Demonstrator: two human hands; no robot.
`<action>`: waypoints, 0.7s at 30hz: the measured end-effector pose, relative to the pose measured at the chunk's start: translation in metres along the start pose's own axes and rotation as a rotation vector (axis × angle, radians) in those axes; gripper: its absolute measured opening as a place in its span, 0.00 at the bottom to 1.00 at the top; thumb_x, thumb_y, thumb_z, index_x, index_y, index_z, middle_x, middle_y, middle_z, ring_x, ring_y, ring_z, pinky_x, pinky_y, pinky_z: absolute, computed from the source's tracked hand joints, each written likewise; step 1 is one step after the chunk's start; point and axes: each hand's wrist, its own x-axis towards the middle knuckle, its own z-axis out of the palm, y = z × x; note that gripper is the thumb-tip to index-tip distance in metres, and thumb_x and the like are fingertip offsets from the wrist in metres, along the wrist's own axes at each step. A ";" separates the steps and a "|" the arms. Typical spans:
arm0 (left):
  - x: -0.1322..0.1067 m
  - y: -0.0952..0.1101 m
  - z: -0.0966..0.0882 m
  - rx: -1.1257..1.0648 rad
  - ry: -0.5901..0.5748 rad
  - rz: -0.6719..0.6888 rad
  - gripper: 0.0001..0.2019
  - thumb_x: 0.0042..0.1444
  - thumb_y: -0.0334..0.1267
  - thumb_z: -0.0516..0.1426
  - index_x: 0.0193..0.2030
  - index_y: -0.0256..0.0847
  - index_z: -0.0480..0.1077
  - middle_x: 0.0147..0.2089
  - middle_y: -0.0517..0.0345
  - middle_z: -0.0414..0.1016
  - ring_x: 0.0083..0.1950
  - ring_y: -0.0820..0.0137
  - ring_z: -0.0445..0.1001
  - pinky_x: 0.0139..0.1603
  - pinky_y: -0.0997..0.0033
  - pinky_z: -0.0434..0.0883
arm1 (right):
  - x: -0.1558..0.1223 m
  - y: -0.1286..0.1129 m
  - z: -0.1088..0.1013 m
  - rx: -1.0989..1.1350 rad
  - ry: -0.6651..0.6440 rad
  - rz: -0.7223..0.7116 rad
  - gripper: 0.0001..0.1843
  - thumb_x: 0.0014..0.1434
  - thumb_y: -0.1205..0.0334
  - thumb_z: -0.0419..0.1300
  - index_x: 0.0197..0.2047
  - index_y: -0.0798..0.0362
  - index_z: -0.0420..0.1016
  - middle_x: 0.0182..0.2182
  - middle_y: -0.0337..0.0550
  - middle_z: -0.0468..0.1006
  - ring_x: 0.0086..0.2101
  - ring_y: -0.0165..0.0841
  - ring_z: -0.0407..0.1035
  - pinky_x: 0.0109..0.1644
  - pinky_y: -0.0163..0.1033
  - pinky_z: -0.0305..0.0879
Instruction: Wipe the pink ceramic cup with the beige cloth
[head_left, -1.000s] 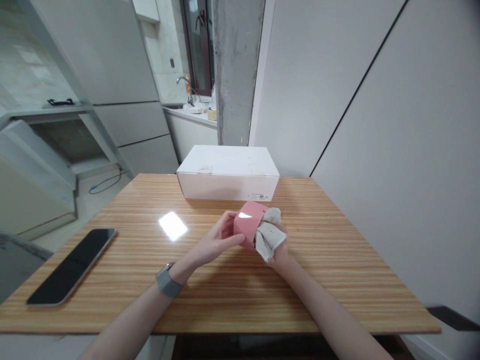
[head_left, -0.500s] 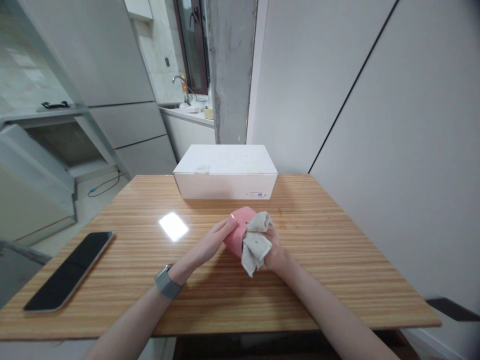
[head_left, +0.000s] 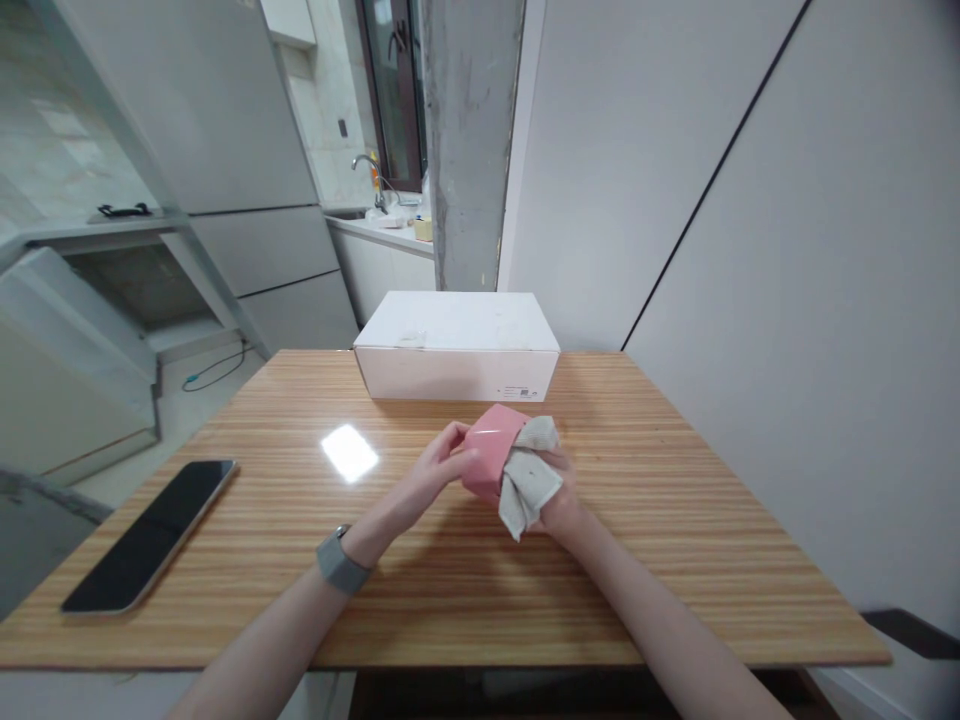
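A pink cup-like object (head_left: 491, 448) is held just above the wooden table (head_left: 675, 520), near its middle. My left hand (head_left: 431, 480) grips its left side, fingers curled round it; a grey watch sits on that wrist. My right hand (head_left: 559, 495) presses a beige cloth (head_left: 529, 478) against the pink object's right side, fingers closed on the cloth. The cloth's loose corner hangs down toward the table.
A closed white cardboard box (head_left: 457, 345) stands at the table's far edge, just behind my hands. A dark phone (head_left: 150, 532) lies face up at the near left. A white wall runs along the right side; kitchen cabinets and a sink are behind.
The pink object has turned in my hands and the cloth has shifted over its right side. Both hands stay in nearly the same spot over the table.
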 end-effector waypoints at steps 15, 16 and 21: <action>-0.001 0.006 0.009 0.331 0.144 0.107 0.21 0.52 0.44 0.60 0.50 0.35 0.69 0.48 0.50 0.76 0.47 0.60 0.72 0.47 0.65 0.68 | 0.002 -0.009 0.013 0.006 0.117 0.011 0.09 0.55 0.55 0.58 0.36 0.47 0.76 0.35 0.43 0.80 0.36 0.39 0.73 0.45 0.45 0.70; -0.001 0.006 0.010 0.336 0.161 0.132 0.21 0.52 0.43 0.60 0.51 0.35 0.68 0.49 0.50 0.75 0.48 0.60 0.72 0.48 0.65 0.68 | 0.003 -0.007 0.015 0.035 0.154 0.056 0.09 0.56 0.55 0.57 0.36 0.47 0.76 0.34 0.42 0.80 0.36 0.38 0.73 0.44 0.43 0.70; 0.000 -0.001 0.013 0.342 0.250 0.177 0.20 0.54 0.43 0.58 0.51 0.36 0.69 0.49 0.50 0.76 0.47 0.62 0.72 0.48 0.66 0.68 | 0.006 -0.008 0.020 0.164 0.321 0.212 0.07 0.52 0.57 0.61 0.32 0.50 0.77 0.30 0.41 0.80 0.33 0.36 0.73 0.41 0.41 0.71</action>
